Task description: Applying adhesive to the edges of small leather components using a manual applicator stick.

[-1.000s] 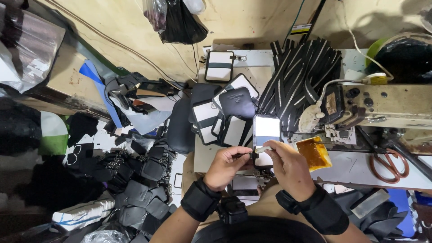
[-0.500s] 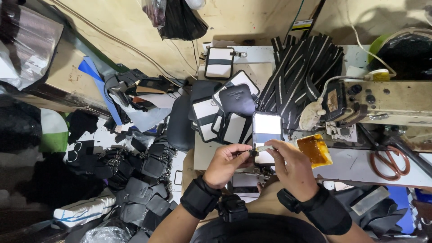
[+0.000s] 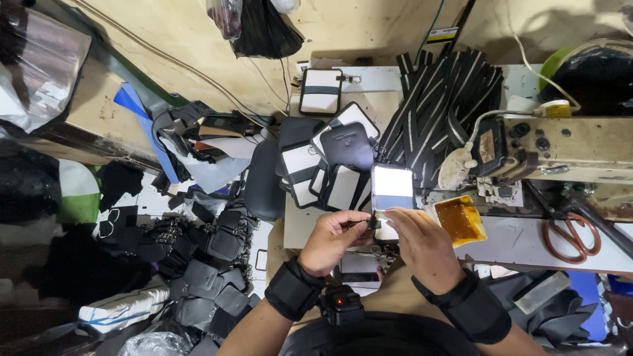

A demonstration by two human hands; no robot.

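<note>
Black leather pouches with metal clasps (image 3: 217,254) lie heaped at far left. Left hand (image 3: 333,240) and right hand (image 3: 422,247) both pinch a small black-and-white rectangular pouch piece (image 3: 391,191) above the table edge. Orange-handled scissors (image 3: 570,236) lie at right.

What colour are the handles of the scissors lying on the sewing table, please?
Orange-red handles on the scissors, seen in the head view, right of the right hand.
</note>
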